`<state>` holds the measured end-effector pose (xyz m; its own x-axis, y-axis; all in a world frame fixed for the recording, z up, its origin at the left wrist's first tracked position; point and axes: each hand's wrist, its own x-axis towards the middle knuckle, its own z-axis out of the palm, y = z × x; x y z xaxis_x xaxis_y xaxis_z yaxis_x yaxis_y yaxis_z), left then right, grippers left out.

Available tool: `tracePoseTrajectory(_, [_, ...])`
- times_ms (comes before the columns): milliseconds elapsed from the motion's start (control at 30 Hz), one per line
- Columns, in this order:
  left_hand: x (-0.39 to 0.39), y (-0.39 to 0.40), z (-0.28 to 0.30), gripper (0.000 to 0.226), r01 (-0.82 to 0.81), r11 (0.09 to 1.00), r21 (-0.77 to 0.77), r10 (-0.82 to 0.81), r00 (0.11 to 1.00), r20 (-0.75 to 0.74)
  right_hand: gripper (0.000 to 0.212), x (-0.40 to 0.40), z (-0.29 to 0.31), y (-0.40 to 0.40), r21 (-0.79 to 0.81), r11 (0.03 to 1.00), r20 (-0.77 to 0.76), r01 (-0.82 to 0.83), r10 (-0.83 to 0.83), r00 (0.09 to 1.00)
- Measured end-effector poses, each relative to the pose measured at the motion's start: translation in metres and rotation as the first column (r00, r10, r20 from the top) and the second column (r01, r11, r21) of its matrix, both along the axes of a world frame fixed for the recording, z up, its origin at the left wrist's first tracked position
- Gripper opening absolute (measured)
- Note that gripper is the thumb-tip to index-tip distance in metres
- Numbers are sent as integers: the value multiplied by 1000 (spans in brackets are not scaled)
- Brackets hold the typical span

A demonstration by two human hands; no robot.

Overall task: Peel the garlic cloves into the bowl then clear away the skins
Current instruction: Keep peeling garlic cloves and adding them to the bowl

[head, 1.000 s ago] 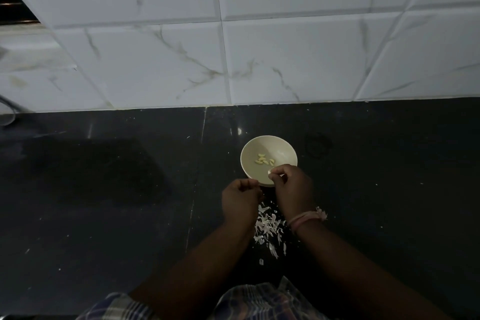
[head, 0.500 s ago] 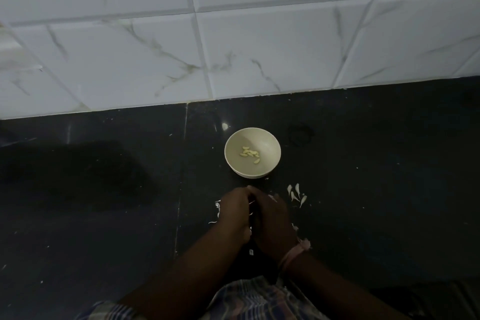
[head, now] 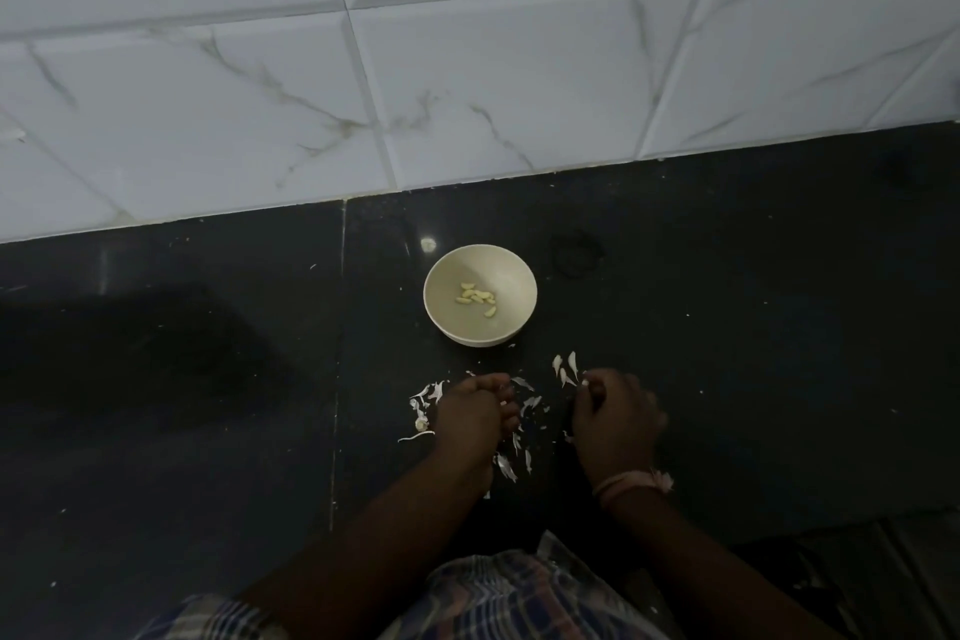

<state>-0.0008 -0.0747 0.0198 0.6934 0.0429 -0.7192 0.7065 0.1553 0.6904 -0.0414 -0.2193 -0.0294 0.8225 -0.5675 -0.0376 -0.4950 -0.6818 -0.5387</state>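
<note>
Your left hand (head: 475, 413) sits just below frame centre, fingers curled into a loose fist on the counter (head: 753, 327); can't tell whether anything is inside it. Your right hand (head: 613, 418) is beside it to the right, also curled, fingertips pinched near three skins; what it holds, if anything, is too blurred to call.

The bowl (head: 441, 322) sits upright at frame centre, above both hands and apart from them. The peeled cloves (head: 477, 297) lie in a small cluster at its bottom, long axes mostly running from upper left to lower right.

The skins (head: 524, 411) are scattered on the counter between and around your hands: some left of the left hand, a trio above the right hand pointing roughly up-frame, and more near the left wrist.

The counter is dark, glossy stone with one vertical seam left of the bowl. White marbled tiles (head: 493, 68) fill the upper half. A band (head: 626, 481) sits on your right wrist, and plaid cloth (head: 498, 598) is at the bottom edge. Lighting is dim.
</note>
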Motion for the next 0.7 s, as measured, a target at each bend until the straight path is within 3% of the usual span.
tracePoseTrajectory(167, [0,-1,-2,34,39,999,14,-39,999,-15,19,13,-8,-3,58,997,-20,56,-55,998])
tracePoseTrajectory(467, [0,3,-3,18,98,995,-17,-97,995,22,14,9,1,6,144,989,161,27,-50,986])
tracePoseTrajectory(600, [-4,-6,-6,18,140,990,-26,-136,983,121,21,5,25,16,312,939,176,-147,95,980])
tracePoseTrajectory(700, [-15,-11,0,19,178,980,-86,-159,969,191,24,3,38,21,462,869,162,-178,115,980])
